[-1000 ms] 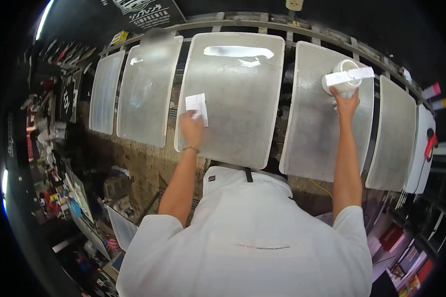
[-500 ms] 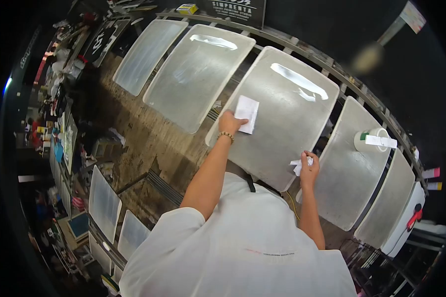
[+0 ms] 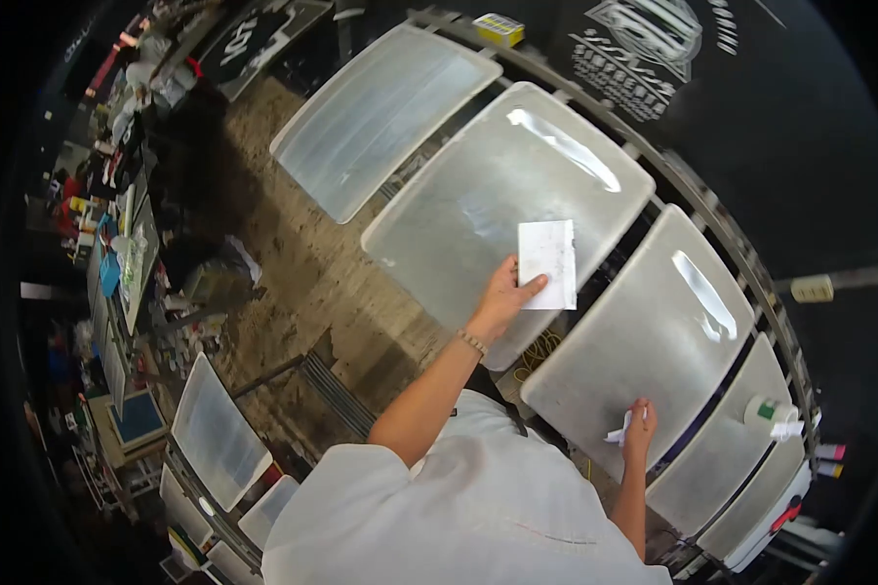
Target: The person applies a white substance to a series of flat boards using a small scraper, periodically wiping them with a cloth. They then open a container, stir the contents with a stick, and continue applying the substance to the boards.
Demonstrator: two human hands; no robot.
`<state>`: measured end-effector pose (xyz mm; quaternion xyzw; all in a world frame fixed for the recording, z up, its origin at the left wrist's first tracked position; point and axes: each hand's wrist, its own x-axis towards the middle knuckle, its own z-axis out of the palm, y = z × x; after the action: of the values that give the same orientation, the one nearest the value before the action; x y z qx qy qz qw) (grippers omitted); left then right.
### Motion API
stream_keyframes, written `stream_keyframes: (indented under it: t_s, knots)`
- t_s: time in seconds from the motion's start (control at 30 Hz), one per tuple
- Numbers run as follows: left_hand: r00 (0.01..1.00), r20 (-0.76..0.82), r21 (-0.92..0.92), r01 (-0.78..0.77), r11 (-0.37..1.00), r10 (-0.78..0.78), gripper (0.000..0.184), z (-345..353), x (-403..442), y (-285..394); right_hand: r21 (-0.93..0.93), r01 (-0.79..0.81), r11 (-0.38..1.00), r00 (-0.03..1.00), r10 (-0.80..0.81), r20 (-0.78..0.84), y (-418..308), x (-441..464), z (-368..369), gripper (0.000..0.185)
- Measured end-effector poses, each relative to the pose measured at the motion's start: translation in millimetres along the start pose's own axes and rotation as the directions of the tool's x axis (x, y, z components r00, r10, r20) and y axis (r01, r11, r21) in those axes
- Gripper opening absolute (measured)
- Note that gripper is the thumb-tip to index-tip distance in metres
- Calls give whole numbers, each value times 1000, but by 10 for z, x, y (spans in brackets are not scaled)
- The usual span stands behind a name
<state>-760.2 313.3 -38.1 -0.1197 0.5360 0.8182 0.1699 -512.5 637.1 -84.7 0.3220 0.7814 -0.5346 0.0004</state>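
My left hand grips a flat white rectangular piece of folded paper, thumb on top. It is held over the lower right edge of a pale grey printing board. My right hand has its fingers closed on a small crumpled white paper, partly hidden by the fingers. Below that hand lies the neighbouring grey board. Both boards carry a glossy white streak near their far edges; whether it is liquid or reflected light, I cannot tell.
Another board lies at the far left of the row. On the right a white tub with a white strip across it stands on a further board. A metal rail runs behind, bearing a yellow box. Yellow cable hangs below.
My view has turned toward the right, and my body has shifted left along the row. My left hand has carried the folded paper from the streaked right-hand board to over the board left of it.
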Motion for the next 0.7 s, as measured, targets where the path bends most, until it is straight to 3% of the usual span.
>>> stream_keyframes:
  t_s: [0.07,0.17,0.2,0.23,0.3,0.37,0.43,0.5,0.6,0.67,0.7]
  knots:
    - [993,98,23,70,997,-72,34,-253,244,206,-82,-41,996,999,42,15,-360,-47,294,37]
    - [991,100,183,74,980,-93,27,-633,544,394,-30,-159,987,983,161,86,-747,-167,566,33]
    - [984,154,255,45,966,-86,25,-736,642,414,0,-194,981,976,193,102,-876,-201,656,31]
    - [980,191,298,-104,949,47,26,-817,750,413,8,-199,980,976,198,91,-944,-216,757,31]
    - [958,225,433,-263,862,179,26,-1023,1048,419,260,-320,911,946,295,130,-990,-334,808,30]
    - [961,258,691,-253,677,97,25,-945,1293,1001,292,-348,891,937,335,94,-927,-417,749,33]
    - [911,331,744,-412,527,245,21,-813,1718,1283,328,-362,872,930,360,71,-926,-470,761,38]
    - [619,534,616,-752,237,576,23,-566,2240,1431,337,-357,871,926,377,6,-742,-457,782,37]
    - [599,689,657,-754,-3,408,26,-171,2915,1704,383,-342,858,916,396,-67,-740,-531,877,33]
    - [609,707,649,-761,15,360,22,32,3224,1691,382,-284,879,933,346,-102,-731,-599,898,31]
    - [579,750,623,-781,-46,320,20,78,3370,1660,379,-255,890,932,331,-150,-712,-666,925,30]
